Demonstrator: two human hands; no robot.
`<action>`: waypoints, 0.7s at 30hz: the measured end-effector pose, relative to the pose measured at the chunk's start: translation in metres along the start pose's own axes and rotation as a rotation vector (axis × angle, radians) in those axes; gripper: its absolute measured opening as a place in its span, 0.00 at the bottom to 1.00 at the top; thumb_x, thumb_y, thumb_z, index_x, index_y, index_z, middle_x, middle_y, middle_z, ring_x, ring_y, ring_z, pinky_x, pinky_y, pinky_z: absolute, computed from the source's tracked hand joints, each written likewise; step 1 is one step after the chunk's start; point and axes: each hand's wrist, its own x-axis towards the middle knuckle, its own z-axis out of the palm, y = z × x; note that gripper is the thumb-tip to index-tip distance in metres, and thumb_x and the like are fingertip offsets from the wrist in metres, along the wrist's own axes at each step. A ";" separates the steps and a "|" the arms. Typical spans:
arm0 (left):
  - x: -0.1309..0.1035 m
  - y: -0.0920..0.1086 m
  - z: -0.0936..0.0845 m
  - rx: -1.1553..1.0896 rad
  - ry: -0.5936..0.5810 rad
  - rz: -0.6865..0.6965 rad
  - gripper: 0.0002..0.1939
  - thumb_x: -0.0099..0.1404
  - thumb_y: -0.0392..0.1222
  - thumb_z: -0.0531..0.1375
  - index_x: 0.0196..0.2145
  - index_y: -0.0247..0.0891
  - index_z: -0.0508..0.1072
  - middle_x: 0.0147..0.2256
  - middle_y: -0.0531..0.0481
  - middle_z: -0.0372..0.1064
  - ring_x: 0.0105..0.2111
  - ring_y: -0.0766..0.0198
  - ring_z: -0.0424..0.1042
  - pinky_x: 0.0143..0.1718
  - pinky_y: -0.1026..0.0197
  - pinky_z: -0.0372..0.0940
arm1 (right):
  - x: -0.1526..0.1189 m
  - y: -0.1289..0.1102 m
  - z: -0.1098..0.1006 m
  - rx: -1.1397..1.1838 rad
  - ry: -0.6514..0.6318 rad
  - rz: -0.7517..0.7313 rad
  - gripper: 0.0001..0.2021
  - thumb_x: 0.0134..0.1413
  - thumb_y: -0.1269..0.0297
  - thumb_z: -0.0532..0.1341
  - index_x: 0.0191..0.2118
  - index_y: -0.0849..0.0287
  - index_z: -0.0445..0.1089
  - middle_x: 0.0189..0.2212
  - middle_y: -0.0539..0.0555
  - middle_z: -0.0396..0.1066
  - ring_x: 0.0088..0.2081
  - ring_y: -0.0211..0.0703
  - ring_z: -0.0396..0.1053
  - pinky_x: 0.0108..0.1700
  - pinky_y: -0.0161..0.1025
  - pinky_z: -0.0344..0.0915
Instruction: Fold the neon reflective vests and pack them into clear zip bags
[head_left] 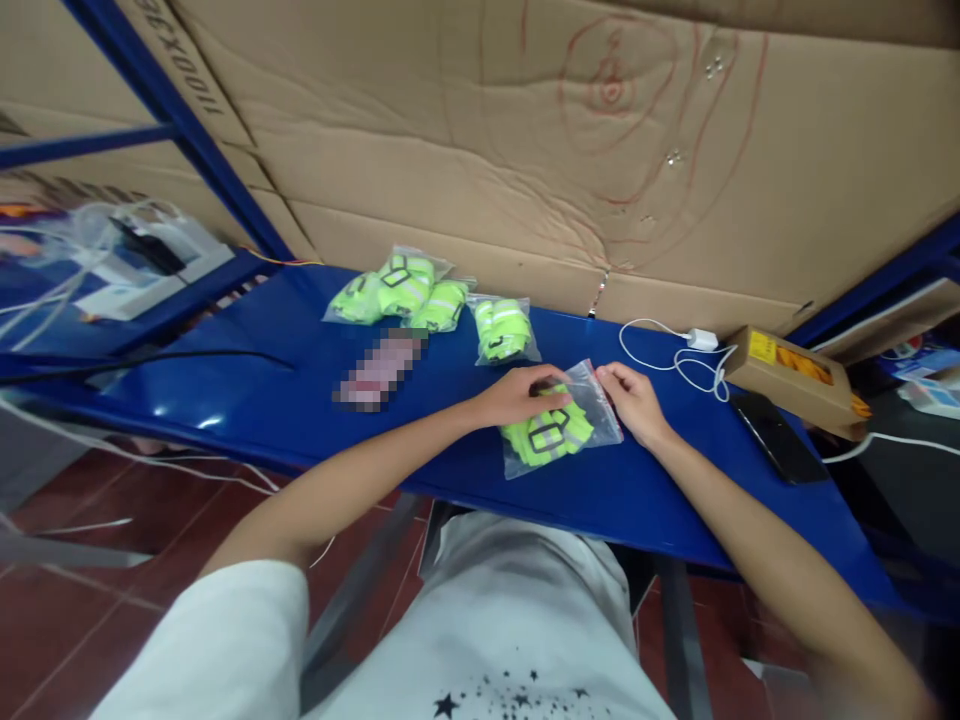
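A clear zip bag [598, 408] with a folded neon-yellow reflective strap [564, 447] and a dark buckle inside lies near the table's front edge. My left hand [521, 396] holds the bag from the left, its fingers curled over the top of the strap. At the bag's red-edged zip end, my right hand [634, 402] pinches the seal near its far corner. Whether the seal is fully closed cannot be made out. Just beyond my left hand is a similar filled bag [503, 330], and several more packed bags [405, 285] are piled farther left.
A blurred-out pinkish rectangle [381, 370] lies on the blue table [300, 400]. To the right are a white charger with cable [702, 340], a black phone [780, 438] and an open cardboard box [795, 375]. A cardboard wall [450, 130] stands behind. Cables [75, 255] tangle at left.
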 end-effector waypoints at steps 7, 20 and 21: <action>-0.012 0.019 -0.001 0.429 0.404 0.454 0.12 0.75 0.48 0.57 0.47 0.37 0.74 0.47 0.39 0.73 0.50 0.56 0.72 0.54 0.54 0.65 | 0.004 -0.009 -0.009 0.121 0.190 0.033 0.20 0.61 0.38 0.60 0.39 0.52 0.69 0.25 0.46 0.65 0.24 0.37 0.65 0.27 0.35 0.65; -0.017 0.021 0.006 0.873 0.002 0.568 0.12 0.78 0.45 0.55 0.45 0.40 0.77 0.47 0.44 0.74 0.46 0.57 0.69 0.47 0.55 0.57 | 0.003 -0.019 -0.034 -0.199 -0.060 0.094 0.19 0.52 0.43 0.70 0.33 0.57 0.80 0.23 0.51 0.74 0.23 0.40 0.67 0.26 0.37 0.64; -0.017 0.022 0.004 0.881 0.020 0.552 0.11 0.78 0.42 0.55 0.45 0.40 0.77 0.47 0.44 0.73 0.47 0.57 0.69 0.48 0.55 0.57 | 0.002 -0.021 -0.036 -0.191 -0.037 0.075 0.19 0.54 0.43 0.69 0.34 0.56 0.80 0.25 0.50 0.74 0.25 0.41 0.69 0.28 0.37 0.65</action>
